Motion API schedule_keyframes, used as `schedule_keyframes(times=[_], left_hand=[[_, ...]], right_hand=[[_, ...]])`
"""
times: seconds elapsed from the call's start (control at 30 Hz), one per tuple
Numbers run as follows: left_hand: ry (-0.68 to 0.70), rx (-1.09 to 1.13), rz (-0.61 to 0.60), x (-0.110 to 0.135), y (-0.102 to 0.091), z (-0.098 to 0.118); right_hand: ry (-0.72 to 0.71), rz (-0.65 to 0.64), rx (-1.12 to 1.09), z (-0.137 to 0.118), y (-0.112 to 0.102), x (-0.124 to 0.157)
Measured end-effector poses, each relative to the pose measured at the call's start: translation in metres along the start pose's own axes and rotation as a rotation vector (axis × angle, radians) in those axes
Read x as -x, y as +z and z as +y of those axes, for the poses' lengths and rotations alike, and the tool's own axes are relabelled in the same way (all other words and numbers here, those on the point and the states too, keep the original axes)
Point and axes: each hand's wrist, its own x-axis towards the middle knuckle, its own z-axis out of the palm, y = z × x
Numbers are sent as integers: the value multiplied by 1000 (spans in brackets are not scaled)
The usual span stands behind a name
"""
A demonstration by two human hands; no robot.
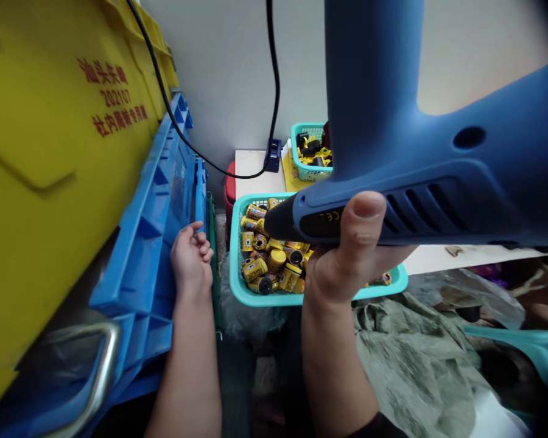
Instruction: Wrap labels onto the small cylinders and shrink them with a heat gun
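Note:
My right hand (347,255) grips the handle of a blue heat gun (393,152), which has a black nozzle and is held close to the camera. Its nozzle points left over a teal plastic basket (274,298) full of small yellow-and-black cylindrical cans (260,243). The gun and my right hand hide part of that basket. My left hand (192,255) holds nothing, its fingers loosely curled, and rests next to the basket beside a stack of blue plastic crates (150,225).
A yellow crate (59,109) with red lettering leans at the left. A black cable (187,137) hangs down the wall. Behind stand a smaller teal basket (310,170) of black-and-yellow parts, a white table (256,170) and a red container (229,194). Grey-green cloth (411,365) lies lower right.

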Motion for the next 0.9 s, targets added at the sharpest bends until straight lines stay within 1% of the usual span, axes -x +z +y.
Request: schedule_keyframes(times=[0.1,0.13,0.27,0.33,0.4,0.5,0.57,0.67,0.77,0.83,0.9], left_hand=[[1,11,11,3,1,2],[-2,12,12,4,1,2],[-27,6,17,7,3,1],[-34,3,11,8,4,-1],[-32,2,0,8,5,-1],[-26,0,-5,9,6,-2],[-15,-13,0,9,6,-3],[68,-102,7,6,4,-10],[159,-263,-13,3,2,-19],[149,-362,-48,1,2,-25],[85,-443,-88,0,3,-29]], right_hand=[[40,-47,15,0,-1,-1],[40,-44,25,2,-2,-1],[36,55,-1,12,-3,-1],[49,76,-40,17,-2,-2],[56,49,-43,21,-1,-3],[45,-59,28,23,-2,-5],[46,-105,63,24,-4,-6],[57,-91,83,23,-7,-7],[85,-64,51,20,-11,-10],[120,-97,11,17,-14,-13],[154,-169,14,13,-17,-16]])
